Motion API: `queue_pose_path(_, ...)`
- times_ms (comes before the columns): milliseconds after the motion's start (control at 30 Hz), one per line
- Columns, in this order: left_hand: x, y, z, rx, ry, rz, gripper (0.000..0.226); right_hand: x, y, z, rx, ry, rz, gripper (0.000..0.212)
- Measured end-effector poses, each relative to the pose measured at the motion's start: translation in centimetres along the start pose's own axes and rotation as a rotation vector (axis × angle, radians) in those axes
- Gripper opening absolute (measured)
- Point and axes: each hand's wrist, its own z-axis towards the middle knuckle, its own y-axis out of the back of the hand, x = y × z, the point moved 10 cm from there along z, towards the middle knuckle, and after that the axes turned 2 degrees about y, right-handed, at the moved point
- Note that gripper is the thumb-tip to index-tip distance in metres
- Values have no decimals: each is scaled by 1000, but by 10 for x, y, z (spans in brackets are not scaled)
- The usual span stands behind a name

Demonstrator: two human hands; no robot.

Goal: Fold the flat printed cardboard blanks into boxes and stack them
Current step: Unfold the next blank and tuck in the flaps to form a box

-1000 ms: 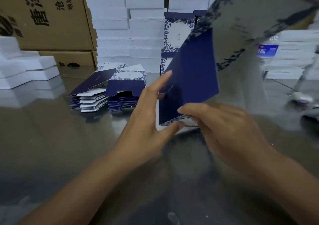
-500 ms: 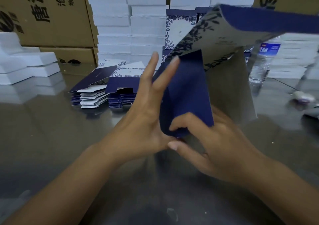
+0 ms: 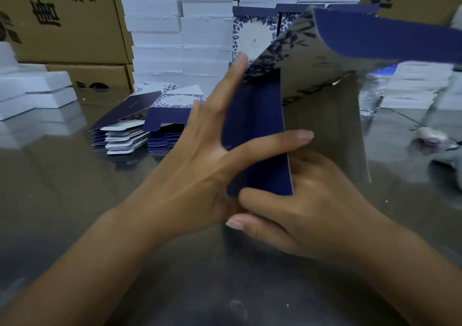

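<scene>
Your left hand (image 3: 190, 180) and right hand (image 3: 322, 213) are bare, with short, plain fingernails (image 3: 305, 134); your left forearm (image 3: 82, 268) and right forearm (image 3: 415, 263) are bare too.

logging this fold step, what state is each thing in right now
blank, half folded, navy flap upright
left hand, fingers straight, pressing the navy flap
right hand, gripping the blank's lower edge
pile of blanks, flat, stacked on the table
printed boxes, folded, standing at the back
white boxes, stacked in columns

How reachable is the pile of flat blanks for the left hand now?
Probably yes, once freed: the pile of flat blanks lies uncovered just beyond the left hand, nothing between them, but that hand is pressing the half-folded box.
</scene>
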Motion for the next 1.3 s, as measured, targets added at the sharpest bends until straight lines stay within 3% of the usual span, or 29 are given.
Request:
queue_pose_path(200,6,11,0,-219,-43,-109,49,-3,-3,-2,26,-12,27,44)
queue_pose_path(300,17,12,-4,-249,-30,-183,54,-3,3,-3,-38,-27,149,37)
queue_pose_path(400,20,12,-7,-254,-3,-200,60,-17,14,-8,-192,-168,315,24)
queue_pose_path(500,23,11,-12,-235,94,-163,51,-36,8,-17,-259,-392,362,10)
queue_pose_path(667,22,9,-16,-236,247,-62,15,-68,-29,-32,-69,-788,389,27)
queue_pose_path(800,16,2,-13,-216,318,-139,15,-91,-61,-30,232,-967,286,35)
queue_pose_path(1033,19,4,-15,-258,363,-200,14,-123,-119,-22,626,-990,157,41)
queue_pose_path(1200,22,10,-14,-299,377,-229,14,-128,-126,-32,771,-936,88,44)
queue_pose_path(1300,30,14,-16,-334,409,-246,24,-132,-116,-24,731,-896,20,33)
